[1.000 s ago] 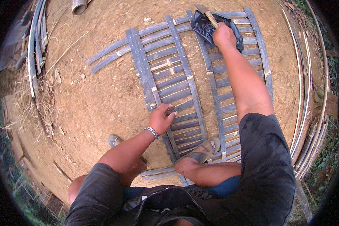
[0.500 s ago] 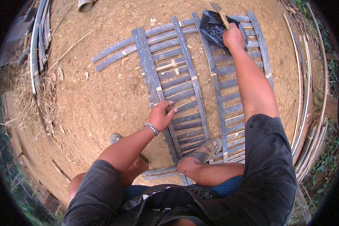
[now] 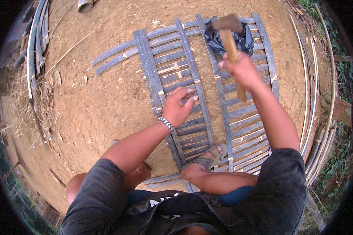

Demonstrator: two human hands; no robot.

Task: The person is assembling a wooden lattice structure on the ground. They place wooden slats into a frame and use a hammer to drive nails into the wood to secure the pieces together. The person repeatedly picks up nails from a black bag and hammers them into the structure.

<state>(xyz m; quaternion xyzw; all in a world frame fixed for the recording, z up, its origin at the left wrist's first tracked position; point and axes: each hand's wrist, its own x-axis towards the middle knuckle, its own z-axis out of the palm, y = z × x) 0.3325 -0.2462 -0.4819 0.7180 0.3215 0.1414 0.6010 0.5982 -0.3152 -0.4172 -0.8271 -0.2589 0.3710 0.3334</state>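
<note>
My right hand (image 3: 244,71) is wrapped round the wooden handle of a hatchet (image 3: 232,46), its broad rusty head raised in front of a black plastic bag (image 3: 245,39). The bag lies open on the far part of a slatted frame (image 3: 204,66) made of dark split bamboo strips and crosspieces. Over the frame's left part hovers my left hand (image 3: 178,105), a chain bracelet at its wrist. Its thumb and fingers are drawn together near a long strip; whatever they pinch is too small to make out. Small nails seem to fill the bag, partly hidden by the hatchet.
Bare earth (image 3: 106,98) surrounds the frame. My sandalled foot (image 3: 211,156) rests on its near end. Bamboo poles (image 3: 37,47) lie at the left, and more long poles (image 3: 321,145) run along the right edge. A cut bamboo tube (image 3: 85,5) lies at the far left.
My right hand has drawn back from the bag with the hatchet, turning its head up. My left hand has moved right and away from me, over the slats.
</note>
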